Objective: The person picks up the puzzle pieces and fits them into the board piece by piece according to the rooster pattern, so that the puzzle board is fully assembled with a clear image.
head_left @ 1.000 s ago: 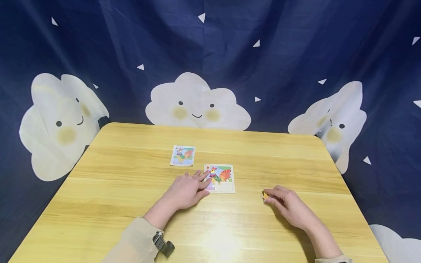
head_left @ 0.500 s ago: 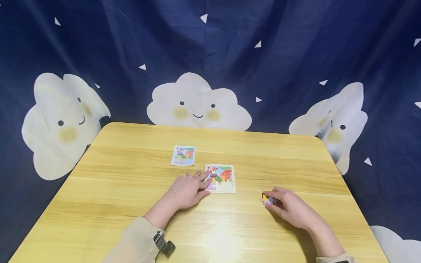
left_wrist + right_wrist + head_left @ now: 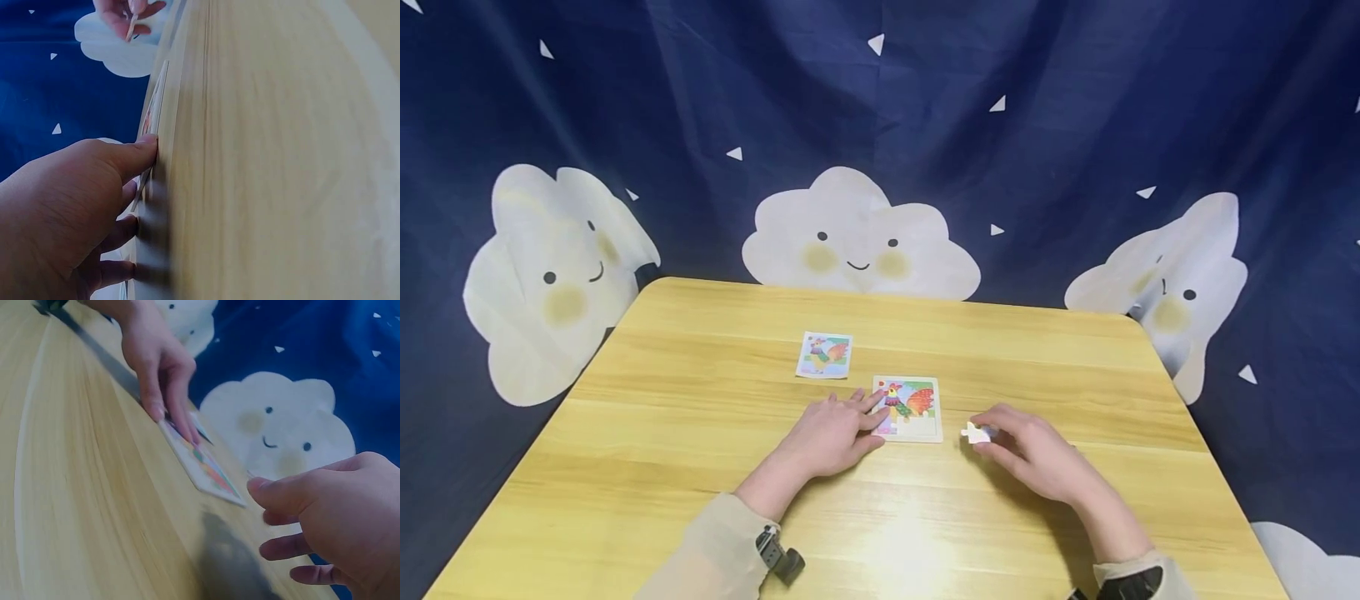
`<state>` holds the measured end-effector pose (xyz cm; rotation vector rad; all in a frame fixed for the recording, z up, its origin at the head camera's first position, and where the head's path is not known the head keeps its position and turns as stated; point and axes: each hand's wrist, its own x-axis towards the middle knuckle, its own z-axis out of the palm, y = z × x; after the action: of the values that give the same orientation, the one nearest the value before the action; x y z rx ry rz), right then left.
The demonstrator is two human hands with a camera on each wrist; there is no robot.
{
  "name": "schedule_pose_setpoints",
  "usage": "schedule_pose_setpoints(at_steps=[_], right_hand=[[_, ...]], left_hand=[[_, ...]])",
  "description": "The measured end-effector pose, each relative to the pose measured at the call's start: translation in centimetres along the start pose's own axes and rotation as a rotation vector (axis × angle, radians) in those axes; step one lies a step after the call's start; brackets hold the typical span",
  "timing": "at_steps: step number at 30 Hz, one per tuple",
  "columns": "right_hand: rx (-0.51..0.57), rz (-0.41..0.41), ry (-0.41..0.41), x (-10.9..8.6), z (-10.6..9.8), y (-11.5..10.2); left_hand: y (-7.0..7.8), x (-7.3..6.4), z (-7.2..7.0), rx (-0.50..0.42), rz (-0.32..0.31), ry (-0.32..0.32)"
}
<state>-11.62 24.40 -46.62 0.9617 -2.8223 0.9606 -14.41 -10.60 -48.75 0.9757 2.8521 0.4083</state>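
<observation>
A jigsaw puzzle (image 3: 919,429) in a white square tray shows a colourful rooster, with a blank white area at its lower right. My left hand (image 3: 823,435) rests on the puzzle's left side, fingers fairly straight and spread. In the left wrist view the thumb of that left hand (image 3: 75,200) touches the tray's near edge. To the right of the tray, my right hand (image 3: 1037,450) pinches a jigsaw piece (image 3: 976,433) between thumb and fingers, above the table. In the right wrist view the right hand (image 3: 337,512) mostly hides the piece.
A small square picture card (image 3: 824,356) of the same rooster lies behind and left of the tray. All of it lies on a wooden table (image 3: 662,417). A dark blue curtain (image 3: 1037,150) with white smiling clouds hangs beyond the table's far edge.
My right hand has moved left towards the tray with the jigsaw piece, which has turned in the fingers and now looks white. The left hand stays on the puzzle.
</observation>
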Motion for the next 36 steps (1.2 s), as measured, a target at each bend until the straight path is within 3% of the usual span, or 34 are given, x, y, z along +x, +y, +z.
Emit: schedule_pose_setpoints(at_steps=[4,11,19,36], right_hand=[[-0.005,-0.037,0.008,1.5,1.0,-0.6],[-0.047,-0.023,-0.014,3.4,2.6,-1.7],[-0.003,-0.030,-0.034,4.7,4.0,-1.9],[-0.093,-0.075,-0.067,7.0,5.8,-2.2]], left_hand=[[0.1,0.0,-0.2,-0.001,0.007,0.000],[0.1,0.0,-0.3,0.008,0.008,0.000],[0.1,0.1,-0.2,0.017,0.001,-0.002],[0.2,0.4,0.0,-0.029,-0.067,0.019]])
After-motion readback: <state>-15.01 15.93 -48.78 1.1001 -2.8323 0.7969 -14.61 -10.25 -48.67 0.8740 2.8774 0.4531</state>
